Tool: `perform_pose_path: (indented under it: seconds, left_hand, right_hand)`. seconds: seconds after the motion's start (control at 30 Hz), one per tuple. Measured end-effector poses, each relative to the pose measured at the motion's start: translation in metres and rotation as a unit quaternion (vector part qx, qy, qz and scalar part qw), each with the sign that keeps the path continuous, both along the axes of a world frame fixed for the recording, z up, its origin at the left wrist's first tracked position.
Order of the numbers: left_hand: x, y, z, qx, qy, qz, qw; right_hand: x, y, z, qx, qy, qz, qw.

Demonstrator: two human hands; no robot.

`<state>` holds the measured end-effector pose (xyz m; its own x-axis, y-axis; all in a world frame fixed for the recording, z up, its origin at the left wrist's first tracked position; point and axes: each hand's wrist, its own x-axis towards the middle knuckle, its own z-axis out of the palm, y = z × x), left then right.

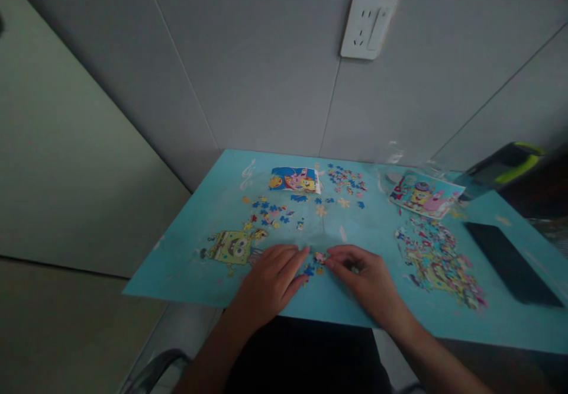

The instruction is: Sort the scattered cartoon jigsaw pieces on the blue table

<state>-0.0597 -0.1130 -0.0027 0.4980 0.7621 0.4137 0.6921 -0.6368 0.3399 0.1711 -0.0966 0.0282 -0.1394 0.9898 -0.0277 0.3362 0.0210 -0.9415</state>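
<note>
My left hand lies on the light-blue table with its fingers stretched out. Its index finger and thumb reach the edge of a small cluster of blue jigsaw pieces. From the other side, my right hand pinches a small pinkish puzzle piece between thumb and fingertips, right at that cluster; the fingers partly hide it. More loose blue pieces lie scattered beyond my left hand. A picture card with cartoon figures rests behind them, near another group of pieces.
To the right sits a large heap of mixed puzzle pieces, with a second cartoon picture card behind it. A dark flat phone-like slab lies beside the heap. A grey wall with a white socket borders the table's back.
</note>
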Motion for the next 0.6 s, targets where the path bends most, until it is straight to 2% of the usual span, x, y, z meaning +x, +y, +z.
perform_pose_path:
  seconds: [0.13,0.3,0.47,0.6]
  left_hand:
    - [-0.002,-0.003,0.001,0.020,-0.017,0.009,1.000]
    - [-0.004,-0.002,0.004,0.031,-0.045,0.022,0.998]
    - [-0.004,0.000,0.004,0.041,-0.070,0.023,0.996]
    - [-0.005,0.000,0.001,0.035,-0.078,0.028,0.996]
  right_hand:
    - [-0.028,0.008,0.002,-0.074,0.112,0.033,0.990]
    - [-0.038,0.006,0.001,-0.106,0.140,0.060,0.983]
    - [-0.040,0.000,0.001,-0.088,0.126,0.074,0.985]
    - [-0.034,-0.006,0.000,-0.020,0.050,0.067,0.996]
